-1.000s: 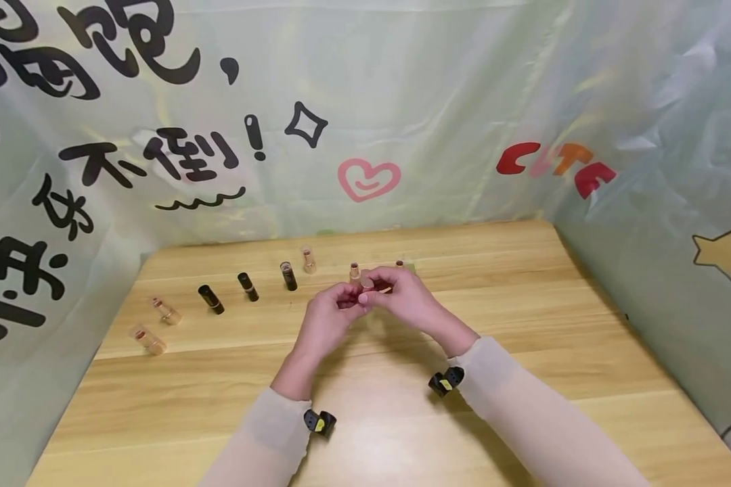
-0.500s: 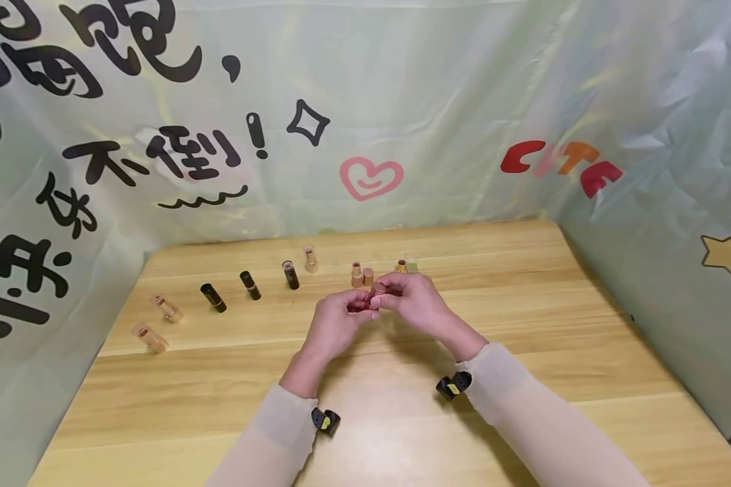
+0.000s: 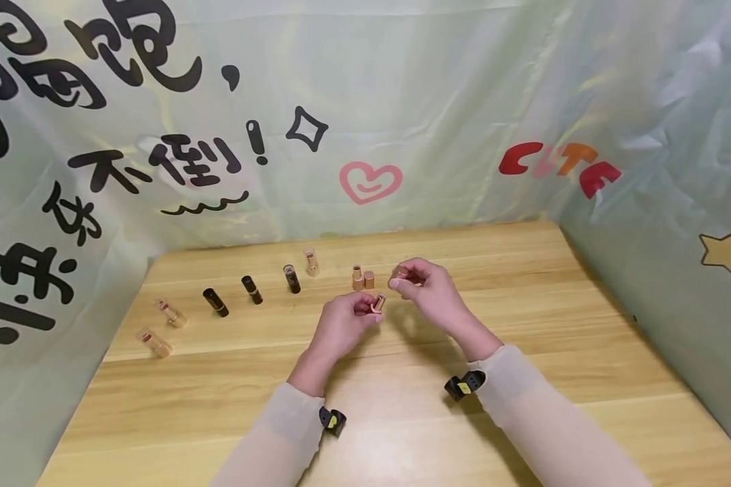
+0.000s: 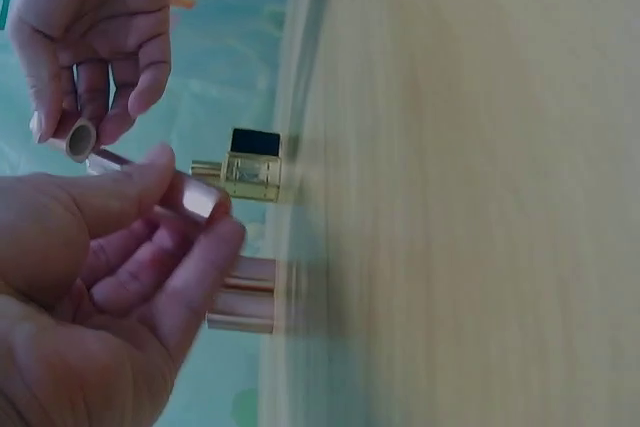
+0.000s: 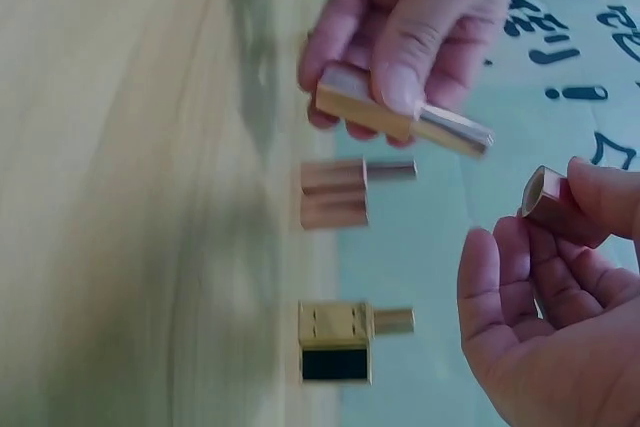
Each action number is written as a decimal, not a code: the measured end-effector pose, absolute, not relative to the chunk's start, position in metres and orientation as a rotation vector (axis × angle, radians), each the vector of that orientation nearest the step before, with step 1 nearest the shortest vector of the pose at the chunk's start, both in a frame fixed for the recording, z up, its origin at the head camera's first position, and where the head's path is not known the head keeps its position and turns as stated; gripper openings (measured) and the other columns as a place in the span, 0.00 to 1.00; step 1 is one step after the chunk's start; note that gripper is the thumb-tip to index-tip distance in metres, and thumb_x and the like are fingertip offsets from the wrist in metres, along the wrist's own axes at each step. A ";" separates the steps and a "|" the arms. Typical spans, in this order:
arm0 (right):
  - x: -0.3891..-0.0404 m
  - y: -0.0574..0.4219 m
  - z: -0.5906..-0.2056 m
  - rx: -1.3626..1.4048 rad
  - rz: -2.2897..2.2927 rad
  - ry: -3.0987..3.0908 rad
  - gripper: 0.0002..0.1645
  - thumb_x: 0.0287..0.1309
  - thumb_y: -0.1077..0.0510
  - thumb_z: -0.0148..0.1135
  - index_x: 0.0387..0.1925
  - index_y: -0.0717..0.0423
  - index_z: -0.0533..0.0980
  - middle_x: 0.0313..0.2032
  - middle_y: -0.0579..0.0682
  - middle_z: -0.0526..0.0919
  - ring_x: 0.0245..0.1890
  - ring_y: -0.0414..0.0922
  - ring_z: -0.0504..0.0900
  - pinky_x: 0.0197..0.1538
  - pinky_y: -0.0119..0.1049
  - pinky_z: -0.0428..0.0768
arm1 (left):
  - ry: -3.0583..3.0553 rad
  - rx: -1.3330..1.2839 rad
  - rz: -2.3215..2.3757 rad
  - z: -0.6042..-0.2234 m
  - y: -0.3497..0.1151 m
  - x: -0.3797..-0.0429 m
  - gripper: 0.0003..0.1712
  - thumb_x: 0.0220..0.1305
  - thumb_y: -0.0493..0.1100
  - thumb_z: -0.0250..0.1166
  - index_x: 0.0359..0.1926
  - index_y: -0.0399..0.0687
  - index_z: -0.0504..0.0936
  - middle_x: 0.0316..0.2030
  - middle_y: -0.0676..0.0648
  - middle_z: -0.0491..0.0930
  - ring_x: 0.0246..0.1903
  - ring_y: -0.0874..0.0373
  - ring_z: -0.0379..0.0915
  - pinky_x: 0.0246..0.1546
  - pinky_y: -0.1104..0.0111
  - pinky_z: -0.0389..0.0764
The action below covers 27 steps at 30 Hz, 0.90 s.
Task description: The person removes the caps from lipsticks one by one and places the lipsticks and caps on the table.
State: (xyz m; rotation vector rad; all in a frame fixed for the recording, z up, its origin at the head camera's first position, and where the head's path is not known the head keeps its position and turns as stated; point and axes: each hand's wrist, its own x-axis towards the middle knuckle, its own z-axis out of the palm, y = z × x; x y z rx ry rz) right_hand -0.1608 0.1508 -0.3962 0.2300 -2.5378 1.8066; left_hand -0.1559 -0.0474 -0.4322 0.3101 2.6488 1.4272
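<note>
My left hand (image 3: 341, 325) pinches an uncapped rose-gold lipstick (image 5: 365, 107), its narrow metal inner tube showing. To its right, my right hand (image 3: 435, 294) pinches the matching cap (image 5: 565, 209) between thumb and fingers. The cap's hollow end faces the lipstick, and the two are apart. Just behind my left hand, another uncapped rose-gold lipstick (image 3: 357, 279) stands upright on the table, its cap (image 3: 369, 279) beside it. A gold lipstick (image 5: 335, 322) and a gold, black-faced cap (image 5: 335, 364) stand together; in the head view my right hand hides them.
Several other lipsticks stand in a slanting row to the left on the wooden table (image 3: 219, 406): clear-capped ones (image 3: 155, 343) and black tubes (image 3: 216, 302). A printed cloth (image 3: 451, 122) hangs behind the table and along its sides.
My hands have drawn apart. The cap has come off the lipstick; my right hand has carried it right and a little back, while the lipstick stays in my left hand.
</note>
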 end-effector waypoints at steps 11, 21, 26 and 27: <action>-0.163 0.188 -0.407 0.166 1.574 -2.633 0.07 0.68 0.58 0.71 0.43 0.56 0.81 0.42 0.52 0.87 0.45 0.48 0.84 0.44 0.34 0.83 | 2.718 0.172 1.520 -0.427 -0.013 -0.167 0.14 0.62 0.41 0.79 0.49 0.46 0.90 0.37 0.50 0.88 0.38 0.57 0.82 0.43 0.62 0.84; -0.171 0.237 -0.410 0.080 1.234 -2.801 0.11 0.70 0.59 0.69 0.49 0.58 0.77 0.45 0.55 0.88 0.48 0.54 0.86 0.50 0.47 0.83 | 2.901 0.325 1.302 -0.414 0.051 -0.186 0.06 0.67 0.42 0.75 0.44 0.50 0.92 0.37 0.52 0.91 0.38 0.59 0.86 0.40 0.67 0.85; -0.181 0.255 -0.411 0.040 1.119 -2.855 0.08 0.71 0.60 0.67 0.47 0.58 0.78 0.44 0.56 0.88 0.46 0.54 0.86 0.53 0.50 0.81 | 2.924 0.308 1.163 -0.417 0.083 -0.196 0.06 0.70 0.45 0.73 0.45 0.52 0.92 0.37 0.53 0.90 0.37 0.57 0.85 0.39 0.65 0.84; -0.183 0.257 -0.413 0.030 1.097 -2.867 0.07 0.71 0.60 0.67 0.46 0.58 0.78 0.43 0.56 0.87 0.44 0.54 0.85 0.53 0.50 0.81 | 2.919 0.305 1.155 -0.418 0.088 -0.198 0.06 0.70 0.46 0.73 0.44 0.52 0.91 0.36 0.53 0.90 0.37 0.57 0.85 0.39 0.65 0.84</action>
